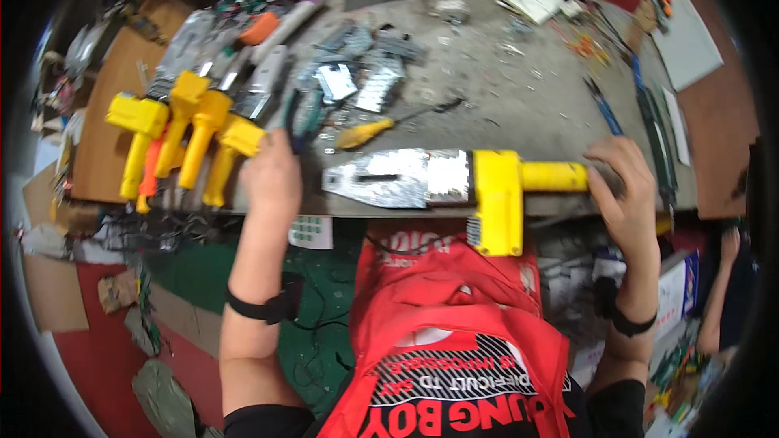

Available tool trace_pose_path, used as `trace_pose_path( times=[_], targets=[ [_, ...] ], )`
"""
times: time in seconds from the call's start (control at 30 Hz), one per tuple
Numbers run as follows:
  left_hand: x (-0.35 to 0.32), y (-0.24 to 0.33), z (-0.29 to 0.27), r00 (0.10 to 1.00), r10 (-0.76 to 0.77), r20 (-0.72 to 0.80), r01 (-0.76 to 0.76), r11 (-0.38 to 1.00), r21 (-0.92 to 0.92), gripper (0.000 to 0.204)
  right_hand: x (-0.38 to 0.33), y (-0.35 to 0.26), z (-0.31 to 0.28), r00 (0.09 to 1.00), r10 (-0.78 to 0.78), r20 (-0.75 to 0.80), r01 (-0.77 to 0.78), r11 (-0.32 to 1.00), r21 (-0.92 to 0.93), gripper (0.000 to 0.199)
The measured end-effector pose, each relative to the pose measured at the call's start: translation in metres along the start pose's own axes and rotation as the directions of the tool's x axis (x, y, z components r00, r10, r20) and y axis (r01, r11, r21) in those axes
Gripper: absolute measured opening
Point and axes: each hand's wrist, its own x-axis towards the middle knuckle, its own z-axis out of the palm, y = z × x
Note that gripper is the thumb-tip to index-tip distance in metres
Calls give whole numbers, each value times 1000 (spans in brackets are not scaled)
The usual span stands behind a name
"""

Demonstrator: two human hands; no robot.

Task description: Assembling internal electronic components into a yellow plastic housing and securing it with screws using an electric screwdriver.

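Observation:
A plastic-pipe welding iron [498, 182] lies across the front edge of the workbench, its flat silvery plate pointing left and its yellow handle pointing right. My right hand [629, 191] is at the end of that handle, thumb and fingers curved apart, with the thumb appearing to touch the handle's tip. My left hand [273, 177] is at the front edge, beside pliers with dark and teal handles [307, 116] and another yellow-bodied iron [241, 136]. Its fingertips are blurred and partly hidden, so their grip does not show. A yellow-handled screwdriver [365, 133] lies between the pliers and the welding iron.
Several similar yellow irons [188, 105] stand in a row at the left. Metal plates and small parts [357, 73] are heaped mid-bench. Tweezers [603, 105] and a long dark-green tool [657, 146] lie at the right. Another person's arm [717, 300] shows at the far right.

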Motion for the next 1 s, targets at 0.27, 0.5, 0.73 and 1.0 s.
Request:
trace_pose_path(
  times=[0.27, 0.5, 0.73, 1.0],
  targets=[
    [-21, -14, -18, 973, -225, 44, 211, 804, -556, 39, -2, -10, 1, 996, 17, -89, -1, 984, 176, 14],
    [-56, 41, -85, 993, -108, 55, 82, 263, -961, 42, 10, -45, 39, 921, 181, 344, -388, 384, 838, 57],
    [-59, 145, -89, 898, 258, -356, -373, 15, -928, 47, 41, -101, 40, 966, 231, 117, -105, -64, 992, 83],
    [-30, 121, -42, 838, 403, -369, -506, 316, -803, 39, 57, -47, 7, 804, 430, -411, 233, 408, 883, 43]
  ],
)
